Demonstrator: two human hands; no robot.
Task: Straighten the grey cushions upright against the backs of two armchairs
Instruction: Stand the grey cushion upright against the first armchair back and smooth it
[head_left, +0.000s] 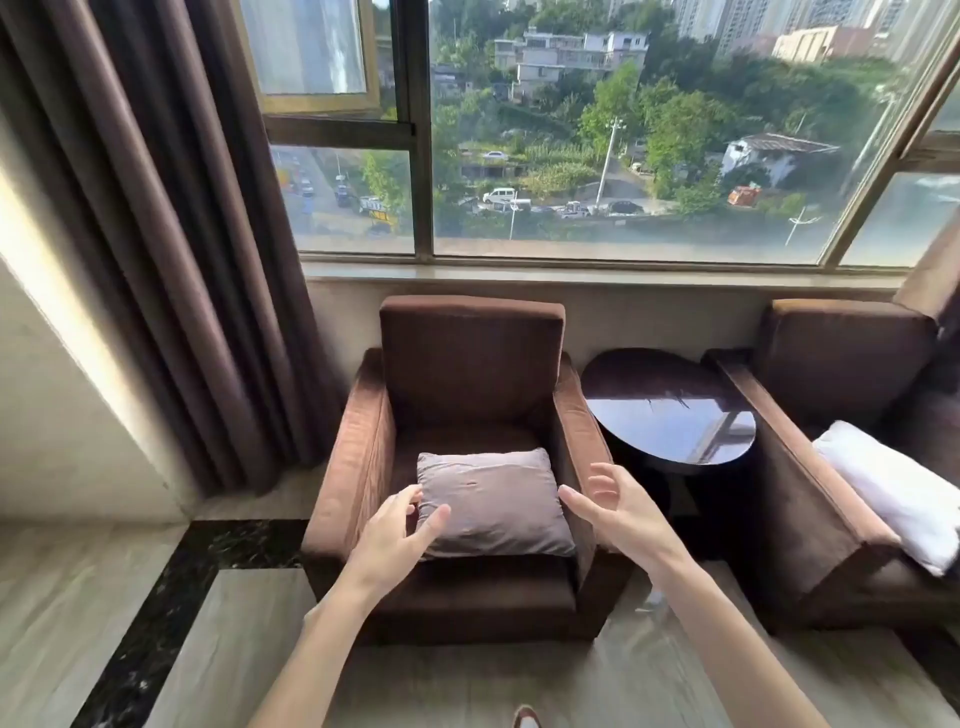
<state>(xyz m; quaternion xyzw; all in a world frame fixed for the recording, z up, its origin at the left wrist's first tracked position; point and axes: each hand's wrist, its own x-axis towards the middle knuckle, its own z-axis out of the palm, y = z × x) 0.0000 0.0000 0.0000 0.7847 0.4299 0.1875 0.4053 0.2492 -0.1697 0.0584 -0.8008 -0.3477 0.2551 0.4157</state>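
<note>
Between spread fingers (439, 517), flat grey cushion (493, 501).

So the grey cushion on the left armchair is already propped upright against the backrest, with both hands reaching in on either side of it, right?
Not quite. The head view shows the grey cushion lying flat on the seat of the left armchair, well forward of the backrest, not upright against it. The rest holds: the left hand and right hand reach in on either side.

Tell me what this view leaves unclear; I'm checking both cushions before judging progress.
- Right armchair: cut off by the frame's right edge, in the head view.
- Its pale cushion: partly cut off, glare-washed; colour uncertain.
- Left hand on the grey cushion: contact or grip unclear.
- Right hand: open, apparently apart.
</note>
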